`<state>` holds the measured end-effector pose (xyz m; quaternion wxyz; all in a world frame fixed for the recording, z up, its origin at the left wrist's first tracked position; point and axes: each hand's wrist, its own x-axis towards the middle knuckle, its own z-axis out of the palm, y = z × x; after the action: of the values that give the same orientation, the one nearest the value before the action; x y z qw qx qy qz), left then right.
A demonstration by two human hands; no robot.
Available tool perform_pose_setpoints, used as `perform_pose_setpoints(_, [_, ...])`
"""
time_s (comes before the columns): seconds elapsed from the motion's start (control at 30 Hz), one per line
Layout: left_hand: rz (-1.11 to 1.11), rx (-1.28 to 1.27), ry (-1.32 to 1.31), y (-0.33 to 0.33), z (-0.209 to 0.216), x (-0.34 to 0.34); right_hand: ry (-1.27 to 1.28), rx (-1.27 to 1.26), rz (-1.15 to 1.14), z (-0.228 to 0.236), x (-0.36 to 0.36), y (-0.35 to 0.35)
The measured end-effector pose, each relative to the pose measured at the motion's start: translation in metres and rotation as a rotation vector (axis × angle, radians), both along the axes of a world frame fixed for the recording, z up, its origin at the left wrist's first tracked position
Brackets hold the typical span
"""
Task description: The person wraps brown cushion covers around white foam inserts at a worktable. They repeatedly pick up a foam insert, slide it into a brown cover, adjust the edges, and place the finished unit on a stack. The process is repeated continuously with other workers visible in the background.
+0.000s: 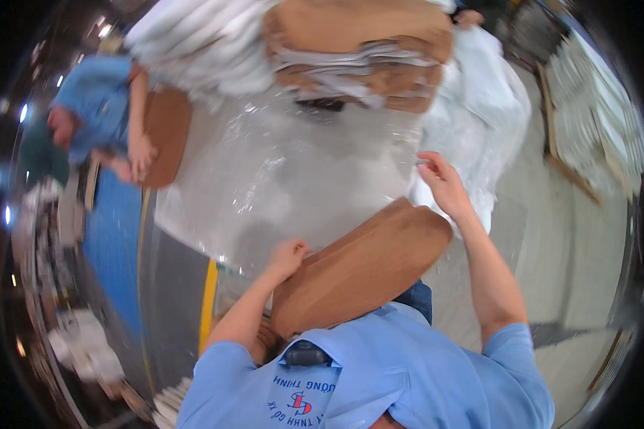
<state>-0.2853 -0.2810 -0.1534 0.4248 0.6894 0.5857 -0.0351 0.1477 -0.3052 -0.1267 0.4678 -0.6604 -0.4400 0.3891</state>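
Note:
A long brown cushion with rounded ends rests slantwise against my front, at the near edge of a table covered in clear plastic. By the cushion's left far edge is my left hand, its fingers curled closed; whether they pinch the cushion's edge or something small is too blurred to tell. My right hand is raised beyond the cushion's right end, clear of it. Its thumb and fingertips come together near the table's right edge, and anything between them is too small to make out.
Stacked brown cushions with pale layers stand at the table's far side, beside a pile of white wrapped pieces. White plastic bundles lie at right. A co-worker in blue handles another brown cushion at left.

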Motion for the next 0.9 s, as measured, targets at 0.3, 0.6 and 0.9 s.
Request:
perform_pose_setpoints(0.3, [0.388,-0.325,0.029,-0.188,0.009,-0.124,-0.555,-0.262,1.388,-0.007,-0.215,0.054])
perform_pose_setpoints(0.6, [0.32,0.38,-0.592,-0.145,0.012,0.028,-0.4,-0.352,0.936,-0.014,-0.217,0.016])
perform_pose_setpoints(0.9, [0.146,0.616,-0.925,-0.032,0.11,0.138,0.793,0.121,0.104,0.025,-0.102,0.001])
